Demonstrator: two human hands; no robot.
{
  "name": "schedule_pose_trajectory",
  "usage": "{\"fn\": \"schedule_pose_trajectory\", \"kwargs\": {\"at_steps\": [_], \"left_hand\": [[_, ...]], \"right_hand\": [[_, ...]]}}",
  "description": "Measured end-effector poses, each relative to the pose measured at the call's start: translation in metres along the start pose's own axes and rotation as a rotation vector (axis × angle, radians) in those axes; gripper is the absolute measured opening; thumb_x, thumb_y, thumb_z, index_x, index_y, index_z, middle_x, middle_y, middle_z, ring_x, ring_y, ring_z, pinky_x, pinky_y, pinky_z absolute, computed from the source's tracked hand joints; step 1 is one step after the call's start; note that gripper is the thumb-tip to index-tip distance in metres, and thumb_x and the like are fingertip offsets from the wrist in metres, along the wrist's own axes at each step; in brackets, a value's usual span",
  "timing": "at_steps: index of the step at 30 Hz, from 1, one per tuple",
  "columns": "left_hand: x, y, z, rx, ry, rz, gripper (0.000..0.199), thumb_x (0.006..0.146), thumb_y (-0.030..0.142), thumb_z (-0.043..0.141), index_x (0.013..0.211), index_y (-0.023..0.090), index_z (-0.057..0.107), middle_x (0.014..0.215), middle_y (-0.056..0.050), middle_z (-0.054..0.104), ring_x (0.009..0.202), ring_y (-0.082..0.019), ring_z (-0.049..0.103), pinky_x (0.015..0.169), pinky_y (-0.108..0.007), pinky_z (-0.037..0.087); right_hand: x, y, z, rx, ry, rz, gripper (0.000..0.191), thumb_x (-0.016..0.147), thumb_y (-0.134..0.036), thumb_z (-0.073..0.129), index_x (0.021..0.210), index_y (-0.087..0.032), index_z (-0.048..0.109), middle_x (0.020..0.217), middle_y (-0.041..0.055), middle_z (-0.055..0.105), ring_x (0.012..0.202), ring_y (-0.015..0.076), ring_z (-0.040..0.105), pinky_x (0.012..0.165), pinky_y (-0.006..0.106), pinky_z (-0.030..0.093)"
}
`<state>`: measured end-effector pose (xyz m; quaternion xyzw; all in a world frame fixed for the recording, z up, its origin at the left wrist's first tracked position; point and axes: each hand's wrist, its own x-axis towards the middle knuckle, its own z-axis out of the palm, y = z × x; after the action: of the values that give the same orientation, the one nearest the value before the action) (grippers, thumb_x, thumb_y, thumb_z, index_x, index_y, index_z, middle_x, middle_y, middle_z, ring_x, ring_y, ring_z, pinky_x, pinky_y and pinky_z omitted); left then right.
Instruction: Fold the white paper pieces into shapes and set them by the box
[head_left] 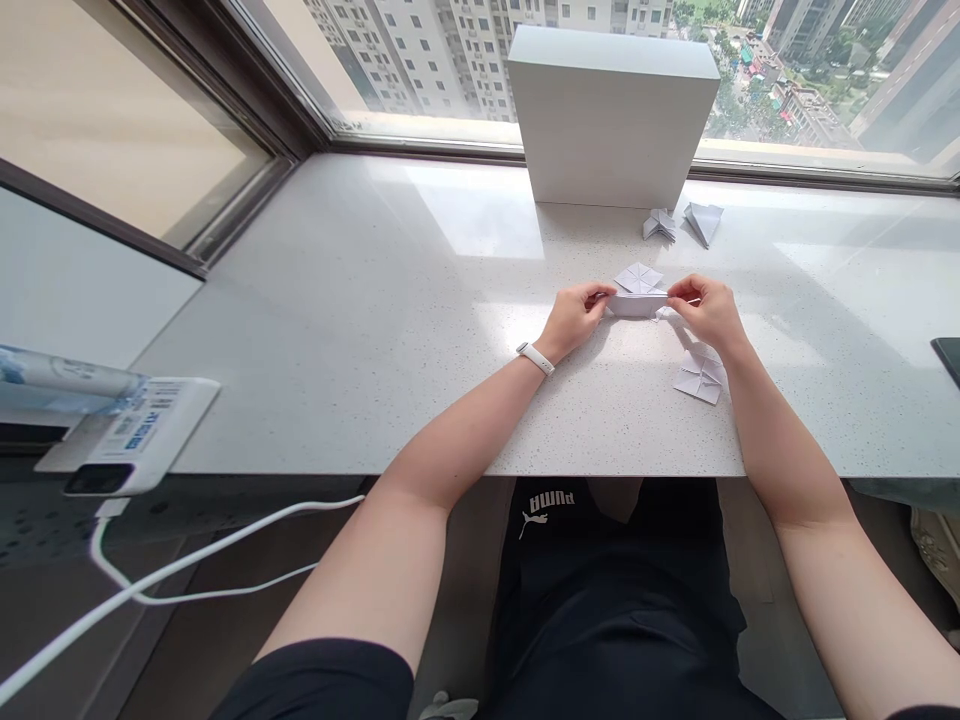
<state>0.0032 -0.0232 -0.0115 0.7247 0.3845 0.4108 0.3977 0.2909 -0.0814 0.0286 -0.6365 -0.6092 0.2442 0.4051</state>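
Along the speckled white stone windowsill, the person's left hand and right hand pinch opposite ends of a folded white paper piece, its long axis lying crosswise between them, about equally near both.

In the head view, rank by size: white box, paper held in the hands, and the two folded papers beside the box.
White box, then held paper; the left folded paper and right folded paper look alike, so unranked.

high-rise home, stone window counter
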Motion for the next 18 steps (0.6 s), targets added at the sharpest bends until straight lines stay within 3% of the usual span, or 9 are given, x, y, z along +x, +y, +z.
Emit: {"fn": "schedule_pose_trajectory", "kwargs": {"at_steps": [4, 8, 13, 18], "left_hand": [[0.001, 0.002, -0.002, -0.038, 0.015, -0.031, 0.028, 0.112, 0.010, 0.072, 0.120, 0.019, 0.097, 0.126, -0.012, 0.098, 0.112, -0.025, 0.092, 0.101, -0.037, 0.074], [0.003, 0.001, -0.004, -0.091, 0.027, -0.074, 0.026, 0.109, 0.014, 0.074, 0.121, 0.018, 0.097, 0.123, -0.012, 0.098, 0.107, -0.025, 0.091, 0.095, -0.036, 0.072], [0.005, 0.001, -0.004, -0.125, 0.036, -0.088, 0.024, 0.107, 0.019, 0.077, 0.119, 0.018, 0.097, 0.121, -0.013, 0.098, 0.104, -0.024, 0.089, 0.093, -0.036, 0.071], [0.004, 0.002, -0.005, -0.126, 0.005, -0.065, 0.024, 0.108, 0.025, 0.077, 0.121, 0.016, 0.096, 0.125, -0.016, 0.097, 0.112, -0.027, 0.092, 0.101, -0.041, 0.075]], "right_hand": [[0.003, 0.004, -0.001, 0.074, -0.008, 0.014, 0.013, 0.089, -0.034, 0.091, 0.098, -0.025, 0.085, 0.106, 0.0087, 0.091, 0.101, 0.0296, 0.083, 0.104, 0.051, 0.072], [0.007, 0.011, 0.000, 0.246, -0.039, 0.082, 0.037, 0.083, -0.049, 0.101, 0.107, -0.027, 0.083, 0.109, 0.0076, 0.088, 0.099, 0.0266, 0.080, 0.089, 0.043, 0.070], [0.008, 0.014, 0.001, 0.387, -0.093, 0.119, 0.062, 0.074, -0.071, 0.111, 0.107, -0.028, 0.081, 0.103, 0.0058, 0.083, 0.103, 0.0257, 0.078, 0.091, 0.041, 0.070], [0.008, 0.014, 0.001, 0.428, -0.091, 0.137, 0.061, 0.071, -0.068, 0.113, 0.102, -0.027, 0.080, 0.097, 0.0034, 0.081, 0.097, 0.0233, 0.078, 0.089, 0.038, 0.068]]}}
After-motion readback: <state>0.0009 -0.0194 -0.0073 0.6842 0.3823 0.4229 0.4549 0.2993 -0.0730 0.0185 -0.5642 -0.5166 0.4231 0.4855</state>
